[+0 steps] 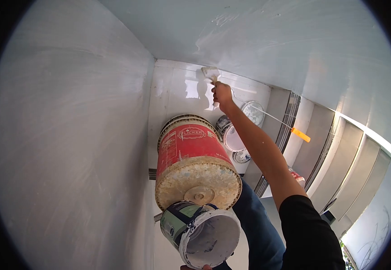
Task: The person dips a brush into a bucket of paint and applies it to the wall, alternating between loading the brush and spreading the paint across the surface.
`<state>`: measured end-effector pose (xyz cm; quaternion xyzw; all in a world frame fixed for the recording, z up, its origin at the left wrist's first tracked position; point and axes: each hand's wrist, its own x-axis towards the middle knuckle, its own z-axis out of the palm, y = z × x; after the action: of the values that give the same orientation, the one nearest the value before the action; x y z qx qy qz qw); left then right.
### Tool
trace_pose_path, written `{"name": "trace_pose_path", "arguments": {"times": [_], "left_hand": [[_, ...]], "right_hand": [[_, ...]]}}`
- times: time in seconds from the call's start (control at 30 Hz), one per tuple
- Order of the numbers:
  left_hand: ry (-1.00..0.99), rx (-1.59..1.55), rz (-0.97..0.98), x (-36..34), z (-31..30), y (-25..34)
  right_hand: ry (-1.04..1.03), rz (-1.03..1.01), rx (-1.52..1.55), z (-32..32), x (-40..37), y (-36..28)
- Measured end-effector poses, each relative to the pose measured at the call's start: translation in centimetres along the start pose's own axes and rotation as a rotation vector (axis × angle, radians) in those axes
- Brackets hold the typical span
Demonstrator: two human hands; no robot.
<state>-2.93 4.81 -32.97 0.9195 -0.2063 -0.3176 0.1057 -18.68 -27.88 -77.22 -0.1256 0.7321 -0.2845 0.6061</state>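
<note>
My right hand (223,96) is closed around the handle of a flat paintbrush (211,73). The brush's pale bristles are at the foot of the blue-grey wall (267,49), where it meets the white glossy floor. At the bottom edge of the view, the fingers of my left hand (206,267) grip the rim of a green and white paint bucket (188,220); most of that hand is out of frame. The bucket tilts toward me, and white paint coats its inside. Directly beyond it stands a large red pail (191,141), upside down with a paint-crusted bottom facing up.
Right of the red pail are a small paint can (234,138) and a round paint-smeared lid (253,112). A paint roller's orange handle (300,134) lies over the top of the stairs (317,144), which drop away to the right. A grey wall (78,126) closes the left side.
</note>
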Motion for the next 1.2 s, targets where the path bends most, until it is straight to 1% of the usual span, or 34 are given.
{"name": "trace_pose_path", "arguments": {"times": [0.07, 0.13, 0.17, 0.2, 0.27, 0.3, 0.4, 0.47, 0.57, 0.63, 0.7, 0.73, 0.77, 0.83, 0.87, 0.9, 0.97, 1.0, 1.1, 1.17, 1.2], "left_hand": [[0.008, 0.015, 0.086, 0.2, -0.1, -0.5], [0.001, 0.034, 0.142, 0.3, -0.6, -1.4], [-0.001, 0.036, 0.152, 0.2, -0.6, -2.0], [-0.001, 0.032, 0.162, 0.0, -0.6, -2.1], [-0.032, -0.112, 0.138, -0.2, -0.7, -1.4], [-0.043, -0.184, 0.133, -0.3, -1.1, -1.0], [-0.044, -0.263, 0.18, -1.6, -3.3, -1.6], [-0.053, -0.243, 0.192, -2.9, -5.4, -1.4], [-0.052, -0.246, 0.225, -5.3, -9.3, -2.7], [-0.067, -0.297, 0.243, -7.2, -12.6, -1.3], [0.004, -0.279, 0.386, -8.8, -15.1, -1.9], [0.04, -0.262, 0.448, -9.6, -16.3, -2.5], [0.004, -0.208, 0.388, -10.4, -17.6, -2.5], [-0.03, -0.324, 0.385, -11.7, -19.8, -2.4], [-0.055, -0.377, 0.381, -12.1, -20.4, -2.7], [-0.13, -0.638, 0.412, -11.2, -18.8, -4.7], [-0.107, -0.626, 0.449, -10.8, -19.2, -5.2], [-0.09, -0.62, 0.467, -11.0, -19.8, -4.5], [-0.17, -0.703, 0.518, -11.3, -21.1, -3.0], [-0.159, -0.682, 0.594, -12.0, -22.7, -1.6], [-0.144, -0.699, 0.643, -11.7, -21.7, -3.5]], "right_hand": [[-0.007, -0.024, 0.11, 0.3, 2.2, -1.6], [0.036, -0.035, 0.12, 1.4, 2.0, -1.9], [0.057, -0.05, 0.119, 1.8, 1.4, -2.5], [0.014, -0.051, 0.184, 1.8, 0.2, -2.9], [0.026, -0.093, 0.174, 1.9, -3.2, -4.1], [0.014, -0.111, 0.167, 1.9, -5.4, -5.2], [-0.002, -0.163, 0.152, 0.9, -13.1, -9.9], [0.003, -0.149, 0.183, 0.2, -18.4, -13.6], [-0.021, -0.141, 0.246, -0.9, -26.5, -19.7], [-0.015, -0.181, 0.228, -1.8, -30.9, -22.7], [-0.001, -0.211, 0.214, -2.4, -35.9, -25.9], [-0.026, -0.23, 0.22, -2.9, -38.8, -28.1], [-0.048, -0.24, 0.221, -3.4, -41.8, -29.8], [-0.087, -0.265, 0.233, -4.4, -47.9, -33.6], [-0.122, -0.294, 0.234, -4.9, -51.0, -35.6], [-0.158, -0.327, 0.231, -5.3, -54.0, -37.7], [-0.199, -0.396, 0.214, -6.3, -58.4, -40.0], [-0.182, -0.4, 0.231, -6.6, -61.1, -41.8], [-0.175, -0.431, 0.27, -6.7, -69.5, -46.5], [-0.22, -0.453, 0.289, -6.9, -74.5, -49.7], [-0.253, -0.497, 0.29, -6.7, -77.8, -49.1]]}}
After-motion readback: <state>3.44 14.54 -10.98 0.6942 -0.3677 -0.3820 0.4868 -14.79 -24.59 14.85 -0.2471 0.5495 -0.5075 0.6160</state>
